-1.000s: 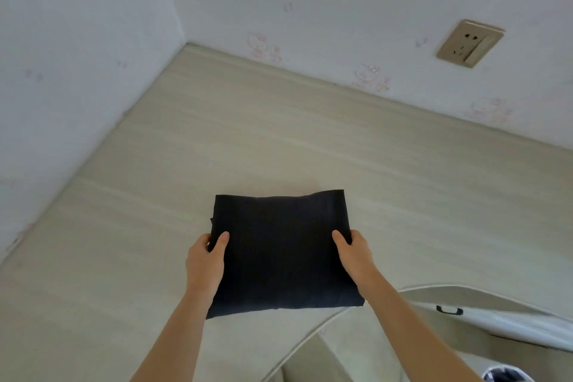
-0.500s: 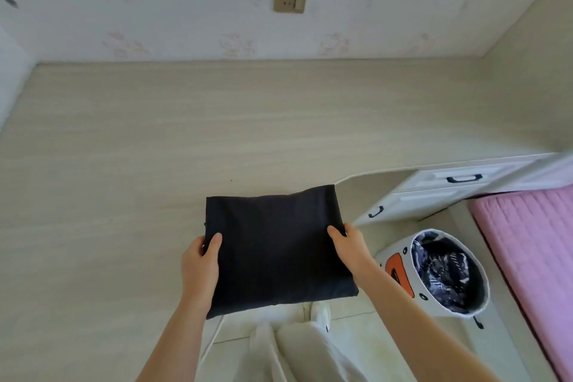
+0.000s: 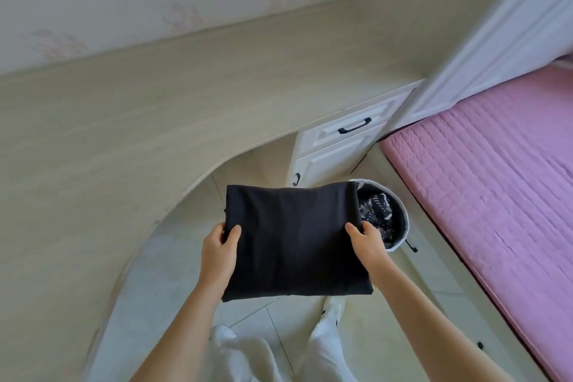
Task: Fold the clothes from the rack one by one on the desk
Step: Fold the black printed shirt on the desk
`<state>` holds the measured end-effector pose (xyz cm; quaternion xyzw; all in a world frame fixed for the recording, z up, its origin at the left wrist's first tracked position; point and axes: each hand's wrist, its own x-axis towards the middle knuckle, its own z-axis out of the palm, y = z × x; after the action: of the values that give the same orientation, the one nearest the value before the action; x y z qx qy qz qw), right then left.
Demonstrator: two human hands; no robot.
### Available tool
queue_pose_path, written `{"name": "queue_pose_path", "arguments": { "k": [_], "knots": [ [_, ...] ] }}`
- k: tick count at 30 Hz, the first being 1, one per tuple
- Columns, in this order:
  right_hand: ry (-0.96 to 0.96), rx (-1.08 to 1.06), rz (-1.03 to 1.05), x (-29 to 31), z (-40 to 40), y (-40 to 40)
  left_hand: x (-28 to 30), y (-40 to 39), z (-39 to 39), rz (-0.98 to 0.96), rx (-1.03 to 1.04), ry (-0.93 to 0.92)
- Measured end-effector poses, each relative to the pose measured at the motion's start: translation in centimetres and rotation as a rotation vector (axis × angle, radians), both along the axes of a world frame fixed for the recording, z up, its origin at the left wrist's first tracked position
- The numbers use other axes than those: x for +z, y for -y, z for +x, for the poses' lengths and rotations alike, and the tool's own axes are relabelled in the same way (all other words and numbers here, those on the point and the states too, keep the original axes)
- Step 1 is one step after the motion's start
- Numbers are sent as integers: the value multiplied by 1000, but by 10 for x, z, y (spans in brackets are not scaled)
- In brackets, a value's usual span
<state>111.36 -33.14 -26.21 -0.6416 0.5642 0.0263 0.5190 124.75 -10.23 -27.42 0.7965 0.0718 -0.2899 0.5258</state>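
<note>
Head view: folded black garment [image 3: 294, 242] pinched at its sides by left hand [image 3: 218, 253] and right hand [image 3: 369, 243].

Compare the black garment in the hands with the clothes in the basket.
The black garment is folded into a flat rectangle; the clothes in the basket lie crumpled. The garment is plain black; the clothes show white markings. The left hand and right hand hold the garment above the floor; the clothes rest loose in the basket. Both are dark fabric.
</note>
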Motion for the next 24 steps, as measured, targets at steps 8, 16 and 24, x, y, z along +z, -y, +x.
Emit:
{"name": "queue_pose_path", "arguments": {
  "k": [8,16,24],
  "knots": [
    [-43,-51,13,-22,-77,172,-34,178,-49,14,-161,-191],
    [-52,-70,-31,-84,-101,300,-106,326,-69,27,-208,-216],
    [-91,-97,-39,-242,-91,370,-251,408,-69,146,-222,-212]
  ]
}}
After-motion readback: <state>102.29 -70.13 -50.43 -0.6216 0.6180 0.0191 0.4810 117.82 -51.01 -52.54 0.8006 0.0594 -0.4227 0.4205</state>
